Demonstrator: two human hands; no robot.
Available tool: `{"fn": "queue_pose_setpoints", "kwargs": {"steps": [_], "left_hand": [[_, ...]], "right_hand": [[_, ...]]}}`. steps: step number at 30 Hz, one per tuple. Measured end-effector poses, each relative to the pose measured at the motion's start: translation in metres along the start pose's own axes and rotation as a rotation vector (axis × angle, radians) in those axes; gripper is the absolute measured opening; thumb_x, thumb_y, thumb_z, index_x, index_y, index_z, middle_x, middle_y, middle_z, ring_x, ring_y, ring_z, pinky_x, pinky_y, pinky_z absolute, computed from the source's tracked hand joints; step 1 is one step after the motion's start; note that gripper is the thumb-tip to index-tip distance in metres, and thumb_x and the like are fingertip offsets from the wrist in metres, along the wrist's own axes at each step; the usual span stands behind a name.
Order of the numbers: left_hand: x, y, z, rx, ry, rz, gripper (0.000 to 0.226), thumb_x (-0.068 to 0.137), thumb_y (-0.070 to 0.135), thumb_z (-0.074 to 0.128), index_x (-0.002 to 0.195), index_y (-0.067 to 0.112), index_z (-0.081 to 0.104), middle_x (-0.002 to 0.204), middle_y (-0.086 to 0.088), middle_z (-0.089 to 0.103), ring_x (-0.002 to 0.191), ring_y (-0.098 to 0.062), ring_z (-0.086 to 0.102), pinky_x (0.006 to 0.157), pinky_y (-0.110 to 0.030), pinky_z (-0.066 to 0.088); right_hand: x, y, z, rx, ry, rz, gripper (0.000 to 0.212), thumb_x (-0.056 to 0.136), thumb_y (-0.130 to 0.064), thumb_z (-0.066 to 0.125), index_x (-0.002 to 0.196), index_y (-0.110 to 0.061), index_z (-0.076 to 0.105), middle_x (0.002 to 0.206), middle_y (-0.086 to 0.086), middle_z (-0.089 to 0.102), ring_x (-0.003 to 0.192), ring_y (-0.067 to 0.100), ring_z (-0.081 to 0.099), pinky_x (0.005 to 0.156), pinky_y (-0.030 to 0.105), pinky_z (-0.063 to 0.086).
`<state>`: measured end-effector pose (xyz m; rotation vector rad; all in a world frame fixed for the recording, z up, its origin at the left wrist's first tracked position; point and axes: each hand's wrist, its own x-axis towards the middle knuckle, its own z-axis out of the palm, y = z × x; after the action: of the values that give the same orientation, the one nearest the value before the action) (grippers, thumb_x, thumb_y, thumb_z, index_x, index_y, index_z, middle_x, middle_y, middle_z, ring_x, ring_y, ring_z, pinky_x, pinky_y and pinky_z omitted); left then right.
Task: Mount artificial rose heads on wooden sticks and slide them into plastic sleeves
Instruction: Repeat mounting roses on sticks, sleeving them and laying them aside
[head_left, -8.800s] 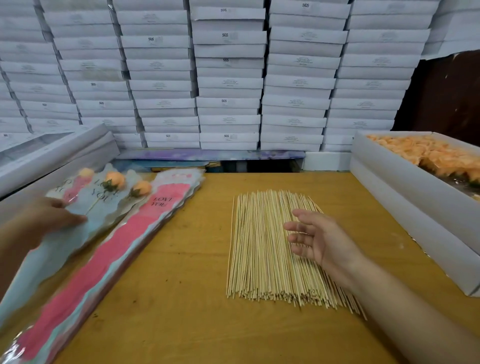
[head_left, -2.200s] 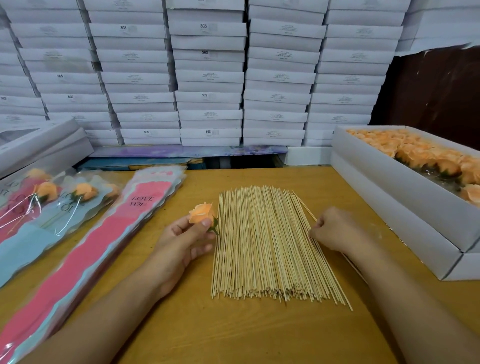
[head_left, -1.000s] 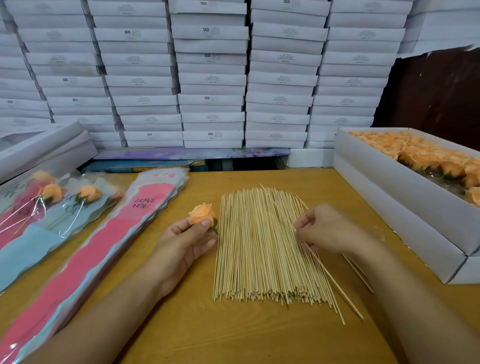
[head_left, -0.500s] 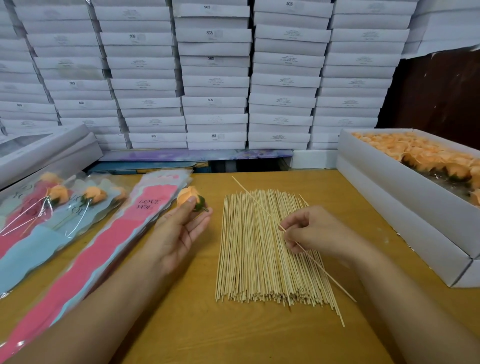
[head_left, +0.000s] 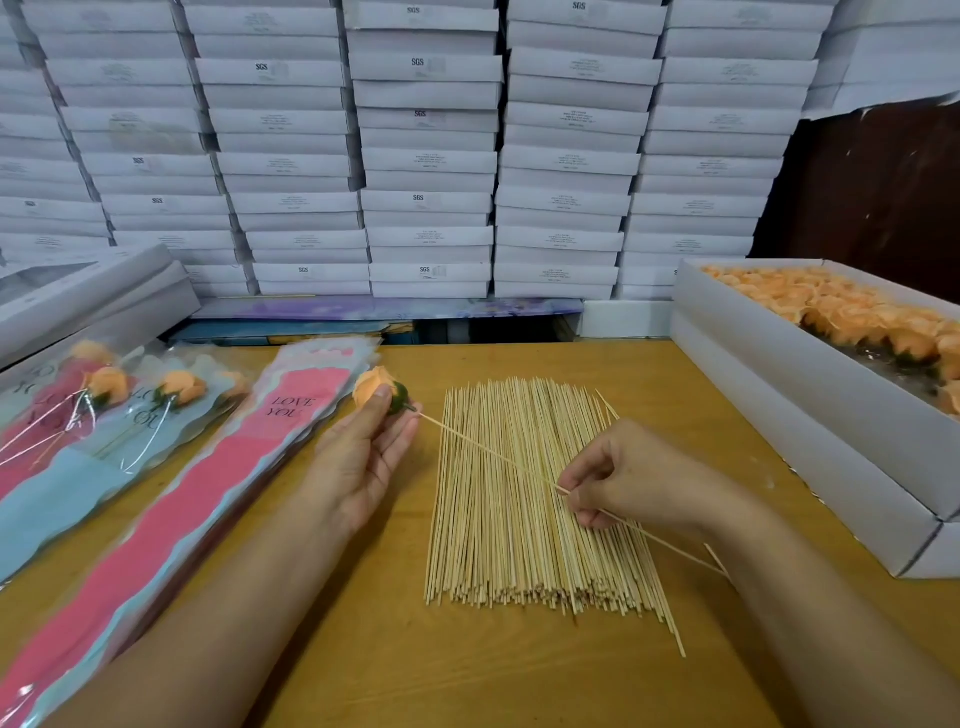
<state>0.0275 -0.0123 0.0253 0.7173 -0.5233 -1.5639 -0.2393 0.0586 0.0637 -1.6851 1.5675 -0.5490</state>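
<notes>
Backing the wooden table (head_left: 363, 649) with stacked white boxes (head_left: 426, 156), I now have my right hand (head_left: 628, 475) pinching one stick (head_left: 488, 451), lifted off the stick pile (head_left: 535, 499), its tip meeting the rose head (head_left: 375, 388) gripped by my left hand (head_left: 363, 457).

Box of rose heads (head_left: 810, 364) cut off at right edge; sleeve stack (head_left: 171, 519) at lower left; box labels illegible.
</notes>
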Motion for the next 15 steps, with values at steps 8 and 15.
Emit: {"fn": "queue_pose_setpoints", "kwargs": {"steps": [8,15], "left_hand": [[-0.0006,0.0004,-0.0009,-0.026,-0.012,-0.030,0.034,0.076,0.015,0.075,0.103,-0.003,0.070,0.100,-0.023,0.075,0.085,-0.022,0.077,0.060,-0.024,0.061],[0.0004,0.0011,-0.0016,0.003,-0.035,-0.048,0.017,0.077,0.017,0.074,0.078,0.002,0.081,0.096,-0.021,0.076,0.083,-0.020,0.077,0.060,-0.022,0.060]], "right_hand": [[-0.0015,-0.0029,0.0021,0.012,0.029,0.016,0.019,0.087,-0.001,0.073,0.085,-0.020,0.073,0.069,0.002,0.075,0.067,0.012,0.074,0.065,0.023,0.060],[-0.0018,-0.0017,0.0036,0.012,0.031,0.013,0.020,0.086,0.000,0.073,0.084,-0.019,0.074,0.069,0.004,0.075,0.066,0.013,0.073,0.066,0.027,0.060]]}}
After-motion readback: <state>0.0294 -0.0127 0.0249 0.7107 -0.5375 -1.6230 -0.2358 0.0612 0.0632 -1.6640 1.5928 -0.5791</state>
